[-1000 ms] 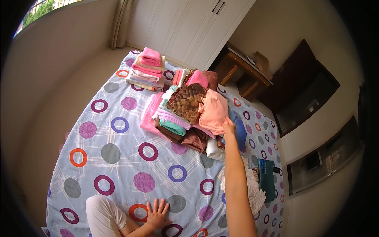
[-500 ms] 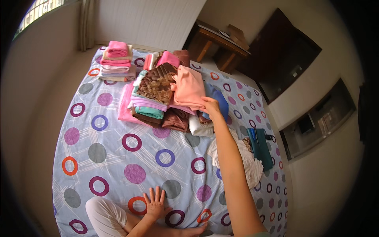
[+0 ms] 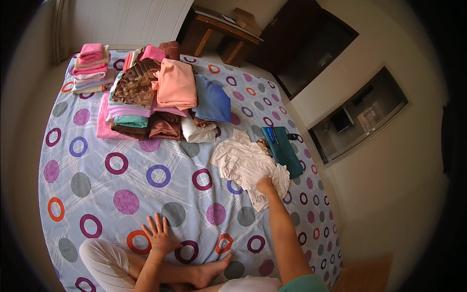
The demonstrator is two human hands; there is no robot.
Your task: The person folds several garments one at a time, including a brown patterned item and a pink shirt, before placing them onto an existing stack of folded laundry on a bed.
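Note:
My right hand (image 3: pixel 265 185) is closed on the near edge of a crumpled white shirt (image 3: pixel 241 155) with dark print on it, which lies on the bed to the right of the middle. Its fingertips are partly lost in the cloth. Spread flat on the bedsheet (image 3: pixel 148 194), close to my folded legs, my left hand (image 3: pixel 162 238) holds nothing. Beyond the shirt rises a pile of folded clothes, with a peach folded garment (image 3: pixel 176 83) and a brown patterned one (image 3: pixel 137 83) on top. A blue folded garment (image 3: pixel 212 99) leans at the pile's right side.
A dark teal folded item (image 3: pixel 283 151) with a blue label lies just right of the shirt, a small black object (image 3: pixel 293 136) beside it. At the far left stands a stack of folded pink and white cloths (image 3: pixel 91 73). A wooden table (image 3: pixel 219 34) is past the bed's far end.
My right hand has left the peach garment on the pile and come back toward me onto the white shirt. The view has shifted to the right; my left hand stays flat on the bed.

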